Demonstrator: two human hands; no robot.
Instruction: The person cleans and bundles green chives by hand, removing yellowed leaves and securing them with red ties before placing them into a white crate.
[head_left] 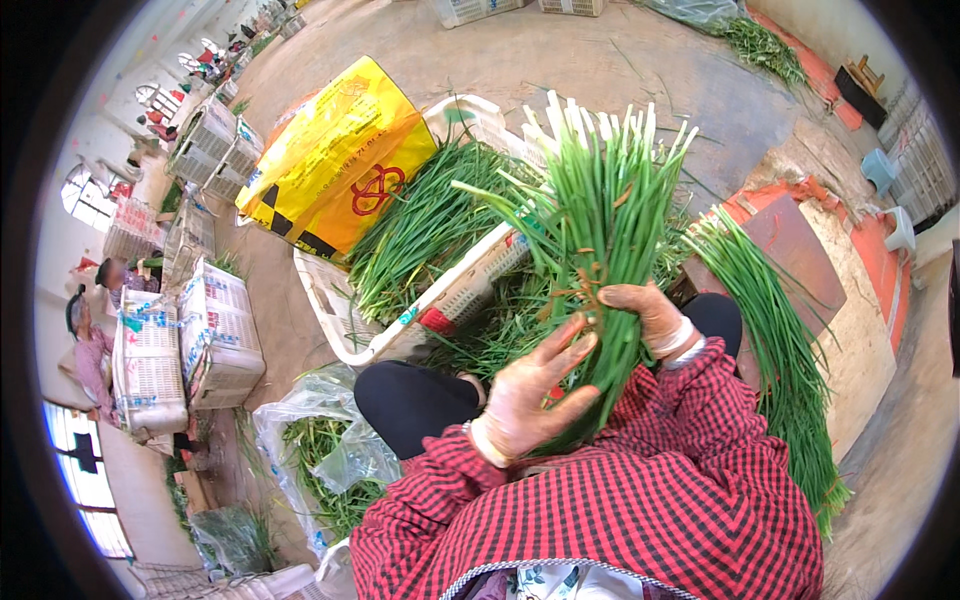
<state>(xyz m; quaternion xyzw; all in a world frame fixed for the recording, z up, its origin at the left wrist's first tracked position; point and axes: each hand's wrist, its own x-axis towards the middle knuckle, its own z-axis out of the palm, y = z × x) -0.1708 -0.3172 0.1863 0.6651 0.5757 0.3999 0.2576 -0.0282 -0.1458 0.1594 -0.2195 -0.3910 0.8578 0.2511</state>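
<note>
A big bunch of garlic chives point(625, 225) stands up in front of my lap, its white stem ends pointing away from me. My right hand point(652, 318), in a thin pale glove, is closed on the right side of the bunch, thumb near some brown, dry-looking strands point(590, 285). Whether these strands are a tie or withered leaves I cannot tell. On the left side, my gloved left hand point(530, 400) has its fingers stretched out and thumb apart, the fingertips against the leaves below the strands. The lower leaf ends are partly hidden behind my hands.
A white plastic crate point(440, 300) holding loose chives and a yellow bag point(340, 165) stands ahead left. More chives point(775, 340) lie on a board point(850, 330) at my right. A clear plastic bag point(350, 450) with greens lies by my left knee. People work beside stacked crates point(220, 335) far left.
</note>
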